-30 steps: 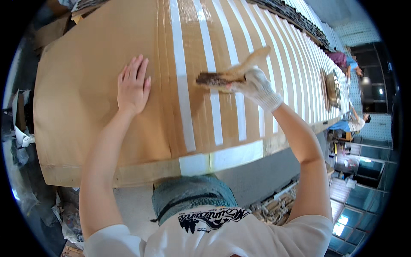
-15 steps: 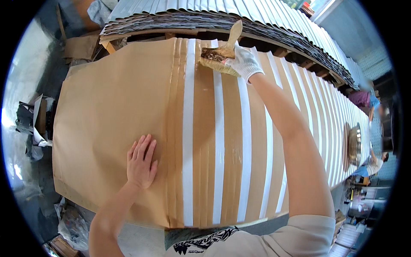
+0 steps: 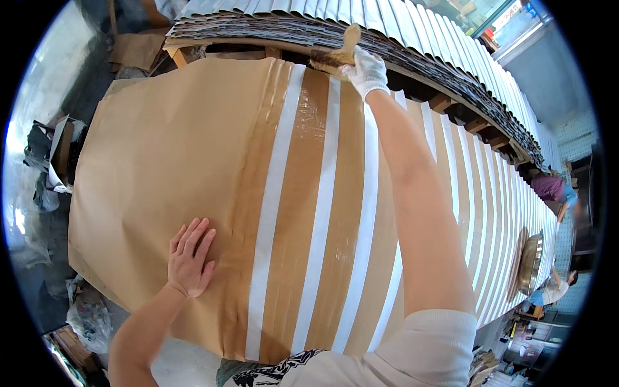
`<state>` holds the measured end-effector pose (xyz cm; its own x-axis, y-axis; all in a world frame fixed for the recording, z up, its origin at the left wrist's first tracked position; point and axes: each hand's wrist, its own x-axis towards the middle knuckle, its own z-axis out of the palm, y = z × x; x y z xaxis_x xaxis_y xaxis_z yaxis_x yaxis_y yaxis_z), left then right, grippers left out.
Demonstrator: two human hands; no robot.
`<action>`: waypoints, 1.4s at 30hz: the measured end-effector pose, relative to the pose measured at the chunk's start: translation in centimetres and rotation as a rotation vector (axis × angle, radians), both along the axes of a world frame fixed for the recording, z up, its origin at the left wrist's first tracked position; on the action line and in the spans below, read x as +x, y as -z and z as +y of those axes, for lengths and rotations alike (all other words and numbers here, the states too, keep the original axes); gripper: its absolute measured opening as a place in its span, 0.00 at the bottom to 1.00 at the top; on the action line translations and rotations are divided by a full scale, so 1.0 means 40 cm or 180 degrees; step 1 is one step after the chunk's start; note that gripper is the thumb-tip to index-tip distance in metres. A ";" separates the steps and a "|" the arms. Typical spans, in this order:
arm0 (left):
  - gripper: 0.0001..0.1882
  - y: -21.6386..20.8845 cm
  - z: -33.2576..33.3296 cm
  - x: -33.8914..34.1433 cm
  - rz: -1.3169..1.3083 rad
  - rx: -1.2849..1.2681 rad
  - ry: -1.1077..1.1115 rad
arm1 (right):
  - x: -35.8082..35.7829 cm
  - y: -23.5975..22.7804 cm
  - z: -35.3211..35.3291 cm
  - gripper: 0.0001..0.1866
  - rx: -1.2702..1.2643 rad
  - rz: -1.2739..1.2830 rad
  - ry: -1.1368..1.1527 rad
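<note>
My right hand, in a white knit glove, grips a wide wooden-handled paste brush at the far edge of the table. The brush's handle points up and its bristles are partly hidden by the hand. My bare left hand lies flat with fingers spread on a large brown paper sheet. To the right of that hand, brown strips and white strips alternate across the work. Wet, shiny streaks show on the brown strips nearest the sheet.
Behind the table lies a long stack of overlapping pale sheets on a wooden support. A metal basin sits on the strips at the far right. People work beyond it. A clear plastic bag with contents lies at lower left.
My right hand and the brush have moved slightly farther away, to the sheets' far edge. The view has turned, so the strips look more slanted. My left hand still rests on the paper.
</note>
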<state>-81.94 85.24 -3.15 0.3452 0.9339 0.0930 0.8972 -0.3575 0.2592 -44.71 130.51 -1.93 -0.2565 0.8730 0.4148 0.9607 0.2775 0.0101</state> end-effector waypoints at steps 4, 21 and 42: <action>0.36 -0.001 -0.004 -0.004 0.0013 -0.0020 -0.0024 | 0.030 -0.132 -0.026 0.28 0.0034 0.0834 -0.0339; 0.36 -0.008 -0.024 -0.015 -0.0083 -0.0131 -0.0087 | -0.145 -0.181 -0.084 0.27 -0.1770 0.1286 -0.1350; 0.36 0.007 -0.011 -0.031 -0.0390 -0.0021 0.0023 | -0.334 -0.144 -0.213 0.24 -0.1087 0.2988 0.0315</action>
